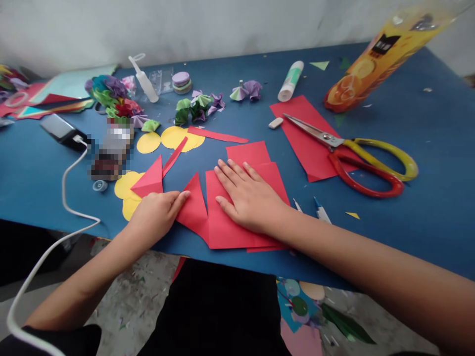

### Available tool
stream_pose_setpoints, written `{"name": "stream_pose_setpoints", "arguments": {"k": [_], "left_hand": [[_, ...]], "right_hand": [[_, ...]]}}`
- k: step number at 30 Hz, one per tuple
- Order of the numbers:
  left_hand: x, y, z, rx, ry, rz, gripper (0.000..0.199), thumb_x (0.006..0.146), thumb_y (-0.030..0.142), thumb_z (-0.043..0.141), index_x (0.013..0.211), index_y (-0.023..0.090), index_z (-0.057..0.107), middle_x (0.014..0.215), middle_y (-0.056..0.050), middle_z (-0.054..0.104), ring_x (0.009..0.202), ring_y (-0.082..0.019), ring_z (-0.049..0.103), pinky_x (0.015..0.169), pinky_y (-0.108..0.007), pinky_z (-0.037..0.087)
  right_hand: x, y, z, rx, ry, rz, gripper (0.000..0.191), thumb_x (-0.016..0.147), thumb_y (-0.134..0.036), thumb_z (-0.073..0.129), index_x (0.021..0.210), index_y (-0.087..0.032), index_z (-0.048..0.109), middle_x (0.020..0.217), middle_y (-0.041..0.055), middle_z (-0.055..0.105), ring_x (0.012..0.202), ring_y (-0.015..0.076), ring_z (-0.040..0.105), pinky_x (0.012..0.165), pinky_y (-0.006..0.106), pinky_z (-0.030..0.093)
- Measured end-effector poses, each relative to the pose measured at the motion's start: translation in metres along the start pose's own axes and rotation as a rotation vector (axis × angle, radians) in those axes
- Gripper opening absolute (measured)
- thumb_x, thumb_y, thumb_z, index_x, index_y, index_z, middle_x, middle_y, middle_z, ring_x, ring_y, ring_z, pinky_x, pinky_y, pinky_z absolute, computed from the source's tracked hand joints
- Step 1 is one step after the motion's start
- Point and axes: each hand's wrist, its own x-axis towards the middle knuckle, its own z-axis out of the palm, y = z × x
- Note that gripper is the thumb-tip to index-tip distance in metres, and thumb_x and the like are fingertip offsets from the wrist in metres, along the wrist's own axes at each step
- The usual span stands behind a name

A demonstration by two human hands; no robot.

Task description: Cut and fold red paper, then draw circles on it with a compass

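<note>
Currently I see blue surface [386,230] across frame, red paper [230,232] at center, scissors [333,141] at right. My right hand [247,200] lies flat on the paper, fingers slightly spread; left hand [156,213] pinches its left flap.

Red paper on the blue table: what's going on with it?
A person's right hand lies flat on the red paper, while the left hand pinches a pointed red flap at its left side. Scissors lie unheld across another red sheet to the right, and yellow paper circles lie beyond the left hand.
</note>
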Motion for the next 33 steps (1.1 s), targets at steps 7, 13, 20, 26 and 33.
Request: {"name": "stream_pose_setpoints", "arguments": {"k": [7,13,20,26,33], "left_hand": [[-0.012,-0.014,-0.005,-0.701,-0.289,-0.075,0.041,0.083,0.055,0.048,0.067,0.018,0.050,0.058,0.003,0.060,0.041,-0.009,0.048,0.046,-0.020,0.036],[-0.022,-0.007,0.001,-0.696,-0.476,-0.146,0.047,0.082,0.056,0.050,0.058,0.016,0.060,0.034,0.003,0.047,0.033,-0.009,0.043,0.041,-0.019,0.032],[-0.018,0.003,0.004,-0.492,-0.413,-0.172,0.064,0.084,0.060,0.043,0.036,0.018,0.048,0.029,0.002,0.040,0.029,-0.007,0.036,0.042,-0.021,0.030],[-0.020,0.001,0.005,-0.470,-0.399,-0.181,0.063,0.083,0.060,0.043,0.035,0.019,0.044,0.028,0.003,0.038,0.029,-0.007,0.035,0.041,-0.021,0.028],[-0.026,-0.004,0.004,-0.523,-0.378,-0.210,0.060,0.083,0.061,0.043,0.042,0.018,0.050,0.032,0.003,0.042,0.032,-0.008,0.038,0.044,-0.021,0.033]], "right_hand": [[0.002,0.000,-0.001,-0.003,-0.045,0.011,0.064,0.091,-0.041,0.032,0.144,-0.006,0.028,0.153,0.0121,0.021,0.141,0.0274,0.018,0.116,0.046,0.015],[0.002,0.001,0.000,0.009,-0.028,0.007,0.063,0.091,-0.041,0.031,0.144,-0.007,0.028,0.153,0.0113,0.021,0.141,0.0267,0.018,0.116,0.046,0.014],[0.003,0.001,0.001,0.014,-0.035,0.000,0.064,0.091,-0.041,0.030,0.144,-0.006,0.027,0.153,0.0120,0.020,0.142,0.0273,0.017,0.116,0.046,0.014],[0.004,0.001,0.002,0.030,-0.040,0.008,0.065,0.091,-0.042,0.030,0.145,-0.007,0.027,0.153,0.0116,0.020,0.141,0.0278,0.017,0.116,0.046,0.012],[0.005,-0.001,0.000,0.025,-0.061,0.011,0.065,0.091,-0.041,0.031,0.145,-0.006,0.026,0.154,0.0117,0.019,0.142,0.0273,0.015,0.116,0.047,0.012]]}}
